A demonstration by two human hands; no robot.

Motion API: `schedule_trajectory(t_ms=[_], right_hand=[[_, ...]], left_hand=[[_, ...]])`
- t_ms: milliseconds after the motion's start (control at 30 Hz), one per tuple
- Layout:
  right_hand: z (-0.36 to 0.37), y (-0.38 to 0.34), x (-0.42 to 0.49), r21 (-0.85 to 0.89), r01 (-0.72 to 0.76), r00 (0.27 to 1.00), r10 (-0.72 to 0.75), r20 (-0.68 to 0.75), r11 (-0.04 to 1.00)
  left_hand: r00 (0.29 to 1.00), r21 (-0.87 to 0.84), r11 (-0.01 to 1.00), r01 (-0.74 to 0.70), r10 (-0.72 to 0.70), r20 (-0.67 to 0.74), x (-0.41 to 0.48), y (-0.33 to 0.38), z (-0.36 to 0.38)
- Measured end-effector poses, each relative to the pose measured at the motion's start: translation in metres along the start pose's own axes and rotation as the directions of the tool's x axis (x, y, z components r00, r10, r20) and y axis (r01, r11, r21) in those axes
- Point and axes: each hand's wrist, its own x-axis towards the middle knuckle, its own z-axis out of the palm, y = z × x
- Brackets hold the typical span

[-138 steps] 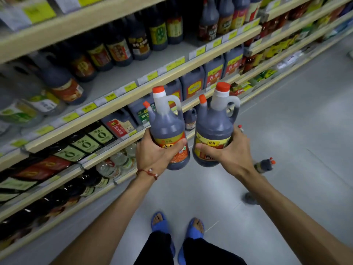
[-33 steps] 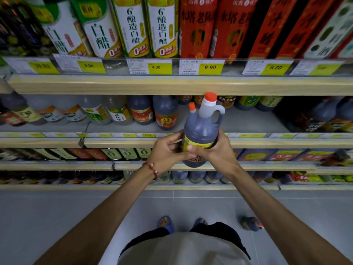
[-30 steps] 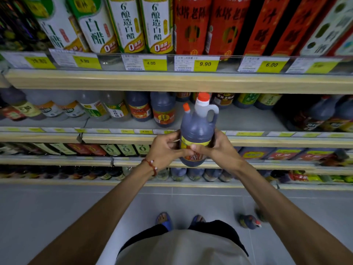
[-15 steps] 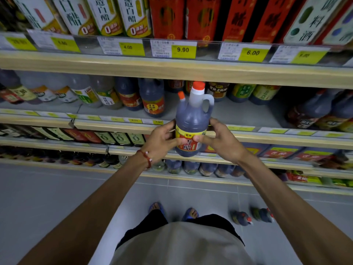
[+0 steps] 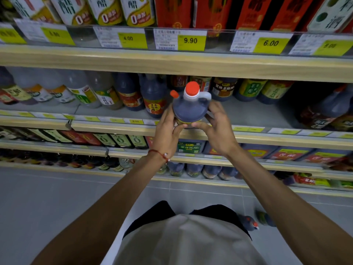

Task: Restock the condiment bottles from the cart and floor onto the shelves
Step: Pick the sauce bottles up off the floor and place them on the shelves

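Observation:
A dark vinegar jug [image 5: 189, 109] with a red cap, a small red spout and a white handle stands at the front edge of the second shelf [image 5: 257, 115]. My left hand [image 5: 168, 131] grips its lower left side. My right hand [image 5: 217, 127] grips its lower right side, thumb across the yellow label. A similar dark bottle [image 5: 152, 100] stands just left of it on the same shelf. Two more dark bottles [image 5: 250, 222] lie on the grey floor at my right.
The top shelf [image 5: 172, 60] juts out above the jug, with price tags along its lip. Bottles fill the back of the second shelf; bare shelf lies to the jug's right. Lower shelves [image 5: 248, 140] hold boxes and bottles. Grey tile floor is below.
Both hands have pushed the jug forward and down from in front of the shelves onto the second shelf's front edge. Earlier I held two jugs, one in each hand.

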Motion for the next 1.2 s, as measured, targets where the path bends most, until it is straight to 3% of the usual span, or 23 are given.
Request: schedule_trajectory(t_ms=[433,833,1200], right_hand=[[0.037,0.031,0.026,-0.081,0.205,0.967,-0.215,-0.137,0.975],[0.045,0.038,0.049,-0.041,0.147,0.965,-0.153,-0.214,0.988],[0.057,0.058,0.074,0.057,0.045,0.974,-0.031,-0.225,0.997]], left_hand=[[0.962,0.041,0.971,-0.234,0.237,-0.136,0.022,-0.051,-0.005],[0.961,0.166,0.962,-0.216,0.239,-0.135,0.05,-0.053,-0.007],[0.984,0.087,0.99,-0.106,0.118,-0.136,0.082,-0.085,0.008]])
